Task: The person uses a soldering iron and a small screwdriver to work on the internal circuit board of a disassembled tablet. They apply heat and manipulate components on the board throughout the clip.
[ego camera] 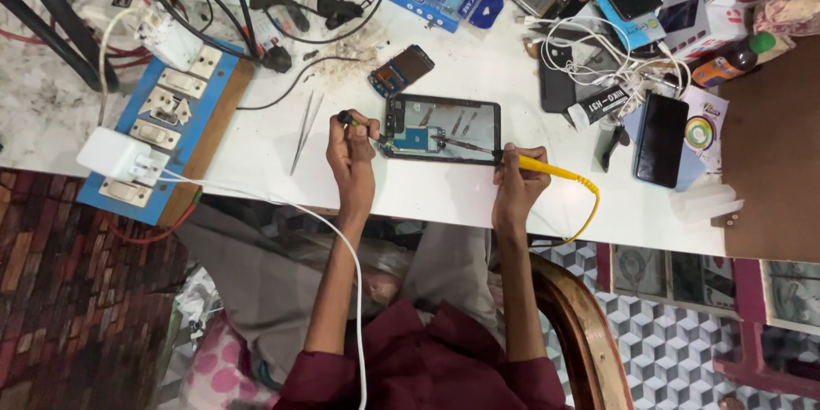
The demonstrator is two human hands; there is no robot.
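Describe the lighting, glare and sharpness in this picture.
Head view: even, bright light on the white table, soft short shadows under the left hand and right hand; faint glare on the opened phone; centre sharp, edges bowed by the wide lens.

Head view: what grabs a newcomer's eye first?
An opened phone lies mid-table on the white tabletop, with both hands on it. The right hand holds a yellow-handled soldering iron to it; the left hand holds a small tool. Tweezers lie to the left.
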